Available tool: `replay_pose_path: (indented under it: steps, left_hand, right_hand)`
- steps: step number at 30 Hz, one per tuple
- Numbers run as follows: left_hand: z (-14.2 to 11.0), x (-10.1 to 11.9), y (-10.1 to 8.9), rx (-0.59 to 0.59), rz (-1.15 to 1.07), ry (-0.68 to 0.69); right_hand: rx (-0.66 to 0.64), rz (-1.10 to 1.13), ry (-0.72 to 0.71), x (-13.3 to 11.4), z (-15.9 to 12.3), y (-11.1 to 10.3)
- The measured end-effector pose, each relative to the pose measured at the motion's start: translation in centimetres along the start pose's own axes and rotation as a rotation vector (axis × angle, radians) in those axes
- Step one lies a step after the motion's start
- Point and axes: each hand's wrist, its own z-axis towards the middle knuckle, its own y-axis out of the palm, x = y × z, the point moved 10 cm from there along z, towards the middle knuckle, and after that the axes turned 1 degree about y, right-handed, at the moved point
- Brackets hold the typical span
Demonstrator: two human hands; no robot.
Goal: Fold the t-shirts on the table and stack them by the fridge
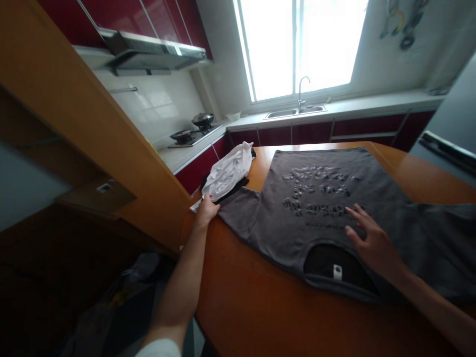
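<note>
The left hand (207, 210) pinches the end of one sleeve (241, 208) of a gray T-shirt (278, 233), spread on a wooden desk (241, 287) with its neckline toward the person. The right hand (374, 244) is over the shirt front, fingers apart; contact is unclear. White cloth (230, 171) lies bunched beside that sleeve. Beyond, a sink (281, 113) sits below a bright window (330, 44).

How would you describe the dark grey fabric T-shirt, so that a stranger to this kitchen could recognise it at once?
Find the large orange-brown wooden table in the foreground. Spread across it, neckline towards the viewer, lies the dark grey short-sleeved fabric T-shirt. Shiny lettering on its front and a small white neck label set it apart from the crumpled white cloth at the left.
</note>
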Motion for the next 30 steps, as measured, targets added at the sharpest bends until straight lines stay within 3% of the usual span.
replay_pose_path:
  steps: [6, 10, 13, 18, 21, 23, 25, 26, 30]
  left_hand:
    - [-1.3, 3.8, -1.4, 0.149, -0.025, 0.067]
    - [-2.4, 8.8, -2.5, 0.183, -0.304, 0.224]
    - [-3.0, 13.2, -3.3, 0.138, -0.498, 0.308]
    - [-5.9, 21.8, -2.0, -0.072, -0.677, 0.436]
    - [-9.3, 26.4, 0.9, -0.321, -0.778, 0.542]
    - [-11.3, 28.2, 3.4, -0.524, -0.807, 0.610]
    - [-11.6, 27.7, 5.3, -0.610, -0.808, 0.614]
    - [-10.8, 26.6, 5.8, -0.570, -0.801, 0.583]
    - [-5.1, 18.5, 5.7, -0.170, -0.643, 0.366]
  right_hand:
    - [-0.003, 0.064, 0.008, 0.5, 0.1, 0.4]
    - [-0.027, 0.113, 0.027, -0.1, 0.9, 0.9]
    - [-0.099, 0.197, 0.002, -2.4, 2.1, 1.7]
    - [-0.332, 0.448, 0.105, -6.3, 4.3, 5.5]
    - [-0.477, 0.685, 0.319, -7.0, 4.1, 9.3]
    - [-0.542, 0.858, 0.500, -6.9, 3.2, 11.6]
    - [-0.572, 0.987, 0.618, -6.7, 2.1, 13.3]
    - [-0.570, 1.032, 0.645, -6.5, 1.7, 13.7]
    - [-0.529, 1.112, 0.657, -5.4, 1.1, 14.5]
